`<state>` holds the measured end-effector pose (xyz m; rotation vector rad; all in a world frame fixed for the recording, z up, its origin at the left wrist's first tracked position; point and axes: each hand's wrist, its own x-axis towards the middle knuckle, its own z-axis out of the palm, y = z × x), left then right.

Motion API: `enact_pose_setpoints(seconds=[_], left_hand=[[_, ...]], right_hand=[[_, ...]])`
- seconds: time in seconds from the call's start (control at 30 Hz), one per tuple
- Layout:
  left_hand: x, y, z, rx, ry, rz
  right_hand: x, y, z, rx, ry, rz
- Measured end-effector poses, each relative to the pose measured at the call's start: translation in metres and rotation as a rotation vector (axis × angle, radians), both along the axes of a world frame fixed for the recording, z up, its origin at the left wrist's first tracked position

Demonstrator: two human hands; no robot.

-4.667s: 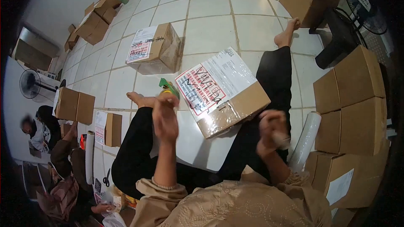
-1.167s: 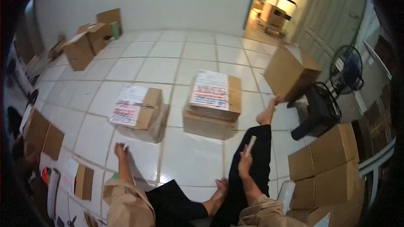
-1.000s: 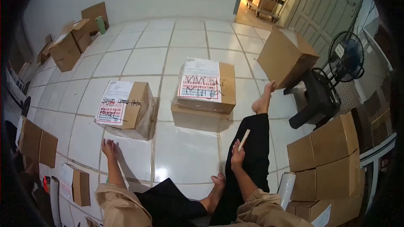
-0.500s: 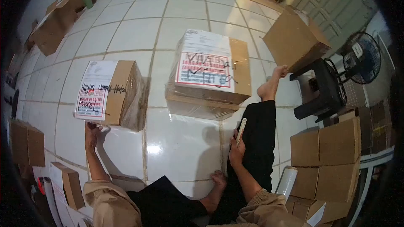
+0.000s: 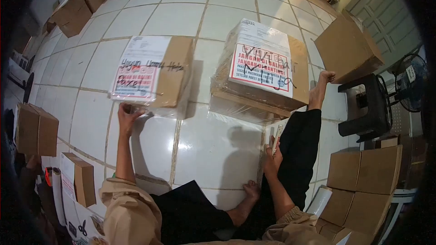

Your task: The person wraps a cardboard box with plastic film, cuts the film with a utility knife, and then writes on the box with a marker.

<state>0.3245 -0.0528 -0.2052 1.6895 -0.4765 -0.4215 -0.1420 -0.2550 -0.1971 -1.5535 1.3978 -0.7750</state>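
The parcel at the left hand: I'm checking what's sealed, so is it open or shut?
Shut. The parcel has a flat, labelled top, clear wrap around it, and no flap shows raised.

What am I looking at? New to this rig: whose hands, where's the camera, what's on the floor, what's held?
There's no robot: a person works bare-handed, filmed by one head-worn camera looking forward and down. The left hand is at the near edge of the left labelled carton; whether it grips is unclear. The right hand holds a pale, marker-like stick. Also on the tiled floor are the right labelled carton, wrapped in clear film, and a black stool.
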Motion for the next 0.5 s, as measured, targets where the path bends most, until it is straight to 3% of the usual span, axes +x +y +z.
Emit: enact_pose_setpoints(seconds=[0.1, 0.2, 0.3, 0.37, 0.4, 0.47, 0.5], left_hand=[[-0.010, -0.038, -0.010, 0.002, -0.155, 0.020], [-0.013, -0.062, 0.005, -0.113, -0.004, -0.071], [-0.013, -0.069, 0.008, -0.079, 0.006, -0.073], [-0.019, -0.067, 0.007, -0.074, -0.139, -0.050], [-0.032, -0.069, 0.002, -0.073, -0.144, -0.045], [-0.072, -0.074, -0.011, -0.078, -0.482, 0.478], [-0.094, -0.070, -0.009, 0.093, -0.611, 0.487]], right_hand=[[-0.001, 0.001, 0.001, -0.040, 0.041, 0.020], [0.000, 0.002, 0.011, 0.057, 0.033, -0.022], [0.003, 0.001, 0.011, 0.083, 0.048, 0.000], [0.011, -0.002, 0.015, -0.137, -0.229, -0.120], [0.017, -0.006, 0.019, -0.135, -0.234, -0.115], [0.028, -0.021, 0.028, -0.283, -0.331, -0.086], [0.033, -0.027, 0.030, -0.254, -0.340, -0.035]])
